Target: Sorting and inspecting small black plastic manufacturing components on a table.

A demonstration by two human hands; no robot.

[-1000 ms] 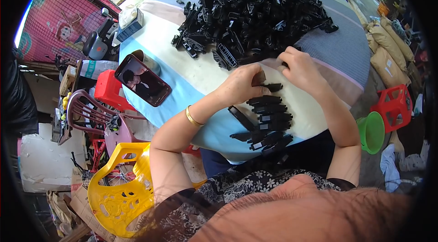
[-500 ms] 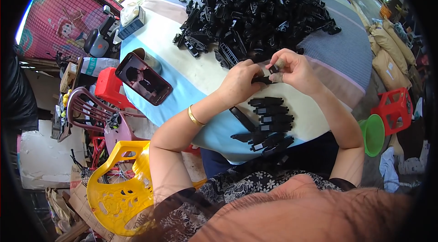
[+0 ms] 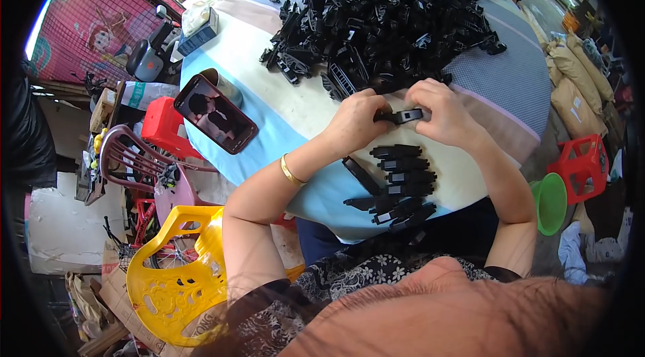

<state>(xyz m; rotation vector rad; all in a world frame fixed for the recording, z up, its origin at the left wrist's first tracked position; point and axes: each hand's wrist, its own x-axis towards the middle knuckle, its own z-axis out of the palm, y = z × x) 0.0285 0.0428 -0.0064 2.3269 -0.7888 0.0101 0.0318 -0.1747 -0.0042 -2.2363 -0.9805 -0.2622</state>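
Between my hands, above the cloth-covered table [image 3: 269,105], is a slim black plastic part [image 3: 407,116] with a small pale spot near its right end. My left hand [image 3: 358,120] pinches its left end, which the fingers partly hide. The fingers and thumb of my right hand [image 3: 440,113] close around the right end. Just below my hands, finished-looking black parts of similar shape [image 3: 406,175] lie in a stacked row, with one [image 3: 361,176] set at a slant beside them. Past my fingertips rises a large heap of loose black plastic pieces [image 3: 383,27].
A phone [image 3: 215,115] showing a picture leans on a round can [image 3: 228,88] to the left. A tissue box [image 3: 199,33] stands farther back. A yellow chair [image 3: 178,290] is at my left; a green bin [image 3: 549,204] and red stool [image 3: 579,169] are at my right.
My right hand, which pinched a small dark piece above the part, has come down onto the part's right end. The part now shows level between both hands. My left hand keeps its hold.
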